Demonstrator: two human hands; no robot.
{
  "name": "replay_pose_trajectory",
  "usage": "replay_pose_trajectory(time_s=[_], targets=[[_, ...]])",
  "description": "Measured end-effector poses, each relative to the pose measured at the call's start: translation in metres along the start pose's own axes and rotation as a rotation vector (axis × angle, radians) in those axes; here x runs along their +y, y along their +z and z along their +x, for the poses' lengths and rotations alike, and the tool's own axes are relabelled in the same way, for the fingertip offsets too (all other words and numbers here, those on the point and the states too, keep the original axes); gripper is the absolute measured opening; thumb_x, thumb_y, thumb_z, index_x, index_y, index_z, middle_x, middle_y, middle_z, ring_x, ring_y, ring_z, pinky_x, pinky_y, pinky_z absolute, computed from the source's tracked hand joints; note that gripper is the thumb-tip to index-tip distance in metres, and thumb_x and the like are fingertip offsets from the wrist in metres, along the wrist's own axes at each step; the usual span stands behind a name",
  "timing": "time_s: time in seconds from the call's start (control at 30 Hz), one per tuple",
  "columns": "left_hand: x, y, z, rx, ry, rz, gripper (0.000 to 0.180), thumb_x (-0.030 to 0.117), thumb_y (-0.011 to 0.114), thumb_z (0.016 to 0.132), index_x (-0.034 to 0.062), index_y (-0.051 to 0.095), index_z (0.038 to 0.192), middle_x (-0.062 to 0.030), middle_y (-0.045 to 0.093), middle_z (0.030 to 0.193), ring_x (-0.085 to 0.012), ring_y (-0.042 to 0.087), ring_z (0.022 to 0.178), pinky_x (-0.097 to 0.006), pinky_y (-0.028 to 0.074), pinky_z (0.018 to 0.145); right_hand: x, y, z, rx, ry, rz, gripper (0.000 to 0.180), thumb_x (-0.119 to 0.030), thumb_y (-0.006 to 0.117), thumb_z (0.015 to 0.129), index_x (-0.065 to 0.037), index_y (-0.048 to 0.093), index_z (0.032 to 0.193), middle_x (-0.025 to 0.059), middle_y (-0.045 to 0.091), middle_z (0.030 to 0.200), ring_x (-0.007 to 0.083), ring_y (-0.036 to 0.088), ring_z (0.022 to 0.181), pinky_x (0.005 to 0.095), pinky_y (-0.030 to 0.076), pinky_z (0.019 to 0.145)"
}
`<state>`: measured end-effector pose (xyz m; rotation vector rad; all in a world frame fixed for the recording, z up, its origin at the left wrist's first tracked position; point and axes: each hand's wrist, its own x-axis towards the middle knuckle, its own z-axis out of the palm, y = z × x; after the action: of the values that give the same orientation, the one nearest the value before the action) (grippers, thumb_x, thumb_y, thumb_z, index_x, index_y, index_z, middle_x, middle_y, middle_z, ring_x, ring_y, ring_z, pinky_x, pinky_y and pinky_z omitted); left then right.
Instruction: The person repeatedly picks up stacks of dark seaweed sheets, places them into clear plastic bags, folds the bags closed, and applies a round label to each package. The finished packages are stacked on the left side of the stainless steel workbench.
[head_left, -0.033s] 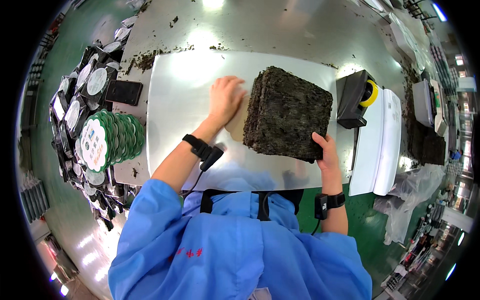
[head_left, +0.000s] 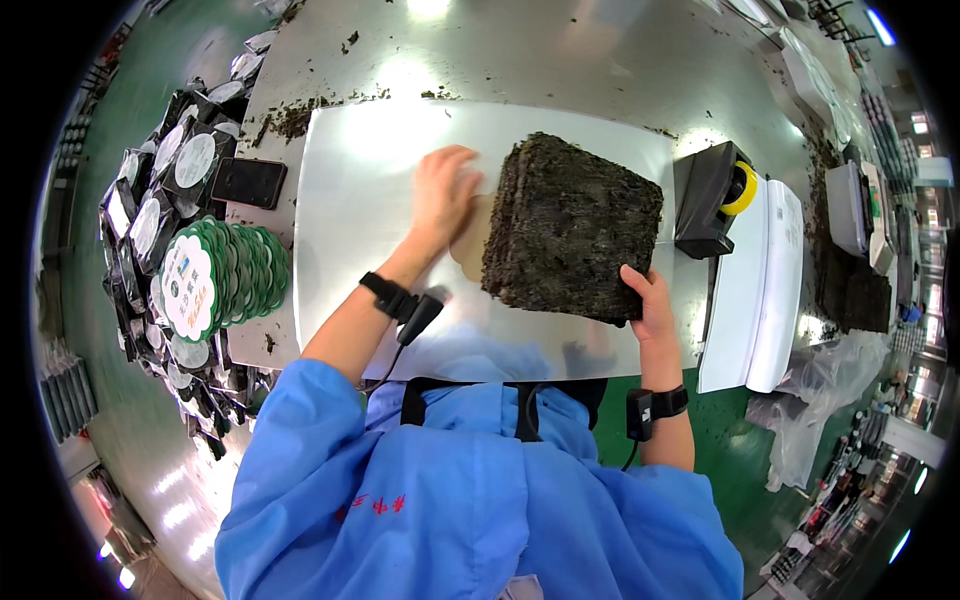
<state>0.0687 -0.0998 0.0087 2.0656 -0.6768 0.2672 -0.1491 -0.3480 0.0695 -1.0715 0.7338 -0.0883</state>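
**Steadying a seaweed stack on the steel sheet**

Resting in the middle of the steel sheet [head_left: 360, 220] is a thick stack of dark seaweed [head_left: 575, 225]. The left hand [head_left: 445, 195] lies open and flat against the stack's left side. The right hand [head_left: 650, 300] grips its near right corner. A black tape dispenser [head_left: 712, 198] sits just right of the stack, and round labels [head_left: 210, 275] lie fanned at the left.
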Motion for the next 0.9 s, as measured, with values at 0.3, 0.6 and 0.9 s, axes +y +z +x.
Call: replay_pose_trajectory(time_s=[0.3,0.6,0.9], targets=[[0.04,-0.08,-0.042,-0.337,-0.624,-0.65,0.077,0.009,0.064,0.091,0.0,0.019,0.152,-0.0189,0.043,0.146,-0.0234,0.044,0.132,-0.034,0.034,0.11,0.043,0.077,0.012,-0.038,-0.104,-0.376,0.069,-0.028,0.082,0.076,0.009,0.05,0.125,0.0171,0.063,0.113,0.0248,0.064,0.099,0.035,0.052,0.087],[0.038,-0.069,-0.043,-0.345,-0.525,-0.429,0.087,-0.001,0.062,0.087,0.0022,0.007,0.154,-0.0236,0.037,0.149,-0.0296,0.042,0.135,-0.035,0.033,0.111,0.033,0.08,0.028,-0.042,-0.311,-0.736,0.061,-0.038,0.071,0.085,-0.001,0.054,0.13,0.0214,0.046,0.133,0.0329,0.046,0.124,0.0417,0.041,0.102],[0.035,-0.071,-0.046,-0.35,-0.495,-0.418,0.09,0.001,0.063,0.087,0.0007,0.002,0.154,-0.0252,0.032,0.152,-0.0323,0.036,0.139,-0.036,0.03,0.113,0.044,0.082,0.038,-0.016,-0.364,-0.734,0.075,-0.033,0.085,0.068,-0.001,0.054,0.129,0.0203,0.048,0.134,0.0344,0.046,0.126,0.0431,0.041,0.105]])
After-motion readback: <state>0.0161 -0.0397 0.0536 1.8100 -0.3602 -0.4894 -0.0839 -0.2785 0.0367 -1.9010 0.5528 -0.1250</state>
